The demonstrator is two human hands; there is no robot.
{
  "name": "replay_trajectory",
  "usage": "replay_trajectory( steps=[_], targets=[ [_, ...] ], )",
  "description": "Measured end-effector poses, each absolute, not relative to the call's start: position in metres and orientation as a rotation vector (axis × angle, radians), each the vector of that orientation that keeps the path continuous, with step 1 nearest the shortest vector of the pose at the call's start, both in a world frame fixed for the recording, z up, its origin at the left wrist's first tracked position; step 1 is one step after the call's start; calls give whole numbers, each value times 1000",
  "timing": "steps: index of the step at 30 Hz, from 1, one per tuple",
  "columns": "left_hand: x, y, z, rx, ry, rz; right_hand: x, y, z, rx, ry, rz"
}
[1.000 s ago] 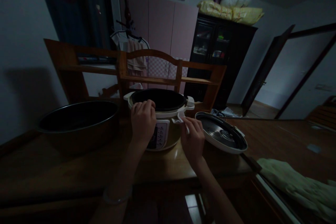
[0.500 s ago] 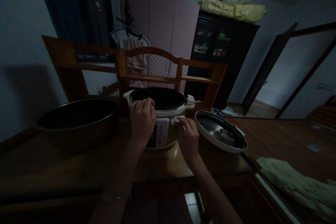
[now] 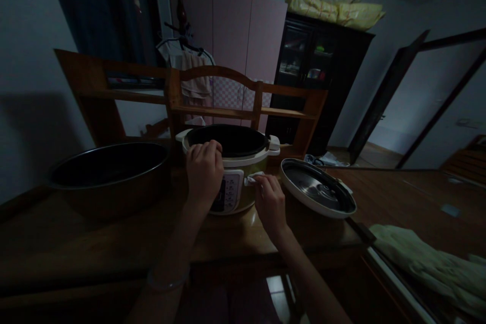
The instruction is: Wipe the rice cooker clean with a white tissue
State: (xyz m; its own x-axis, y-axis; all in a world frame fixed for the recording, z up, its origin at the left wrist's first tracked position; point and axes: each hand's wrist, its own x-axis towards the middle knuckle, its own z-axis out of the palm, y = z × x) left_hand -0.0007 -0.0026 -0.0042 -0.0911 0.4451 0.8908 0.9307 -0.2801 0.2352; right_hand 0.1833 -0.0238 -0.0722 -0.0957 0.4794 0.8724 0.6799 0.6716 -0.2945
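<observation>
An electric pressure cooker [image 3: 255,162] stands lidless on the wooden desk, its control panel [image 3: 232,190] facing me. With fingers curled over the front rim, my left hand [image 3: 205,172] grips the cooker; its fingertips are hidden behind the rim. Pinched in my right hand [image 3: 270,200] is a white tissue or cloth [image 3: 253,178], pressed on the cooker's front just right of the panel. The round lid [image 3: 319,190] lies with its inner side up to the right. A wide dark inner pot [image 3: 110,182] sits on the left.
The wooden desk [image 3: 235,243] has a shelf rack [image 3: 216,111] along its back, behind the cooker. Light green fabric [image 3: 421,258] lies at lower right, beyond the desk's edge. A pink wardrobe [image 3: 231,35] and a dark cabinet [image 3: 322,76] stand farther back.
My right hand and the white cloth have shifted slightly down and left along the cooker's front toward the panel. My left hand stays at the rim.
</observation>
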Motion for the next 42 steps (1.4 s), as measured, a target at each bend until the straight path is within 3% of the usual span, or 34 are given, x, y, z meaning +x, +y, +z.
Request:
replay_trajectory(
  steps=[6,20,42],
  targets=[
    [-1,-3,-4,-1727,-1475,-1345,200,-21,-66,-962,-1556,-155],
    [-1,-1,-5,-1724,-1473,-1373,188,-16,-67,-845,-1701,-299],
    [0,1,-6,-1719,-1488,-1406,188,-19,-83,-844,-1712,-253]
  ],
)
